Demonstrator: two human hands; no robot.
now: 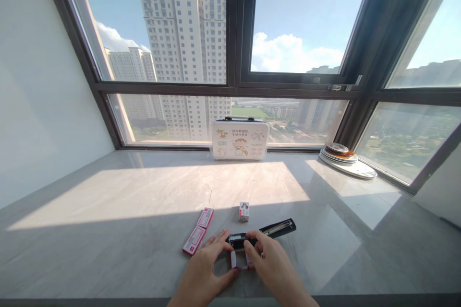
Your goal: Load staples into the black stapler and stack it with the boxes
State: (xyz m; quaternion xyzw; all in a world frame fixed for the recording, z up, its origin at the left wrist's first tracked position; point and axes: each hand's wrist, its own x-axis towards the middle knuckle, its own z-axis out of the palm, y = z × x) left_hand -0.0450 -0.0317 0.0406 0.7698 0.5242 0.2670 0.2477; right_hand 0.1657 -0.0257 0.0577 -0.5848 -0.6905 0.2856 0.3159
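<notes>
A black stapler (279, 228) lies opened out on the counter, its long arm pointing right and its metal staple channel showing. My left hand (207, 266) is curled around the stapler's left end, with the thumb lower down beside a small open red-and-white staple box (233, 259). The fingers of my right hand (268, 259) are bent in a pinch over the stapler's middle; anything between the fingertips is too small to make out. Part of the staple box is hidden by my right hand. Left of my hands lie two flat pink-and-white boxes (196, 240), end to end.
Beyond the stapler stands a small white box (244, 212). A white cartoon-printed case (240, 140) with a black handle stands against the window (173, 120). Stacked plates (347, 163) sit at the back right. Sunlight crosses the grey marbled counter (108, 249).
</notes>
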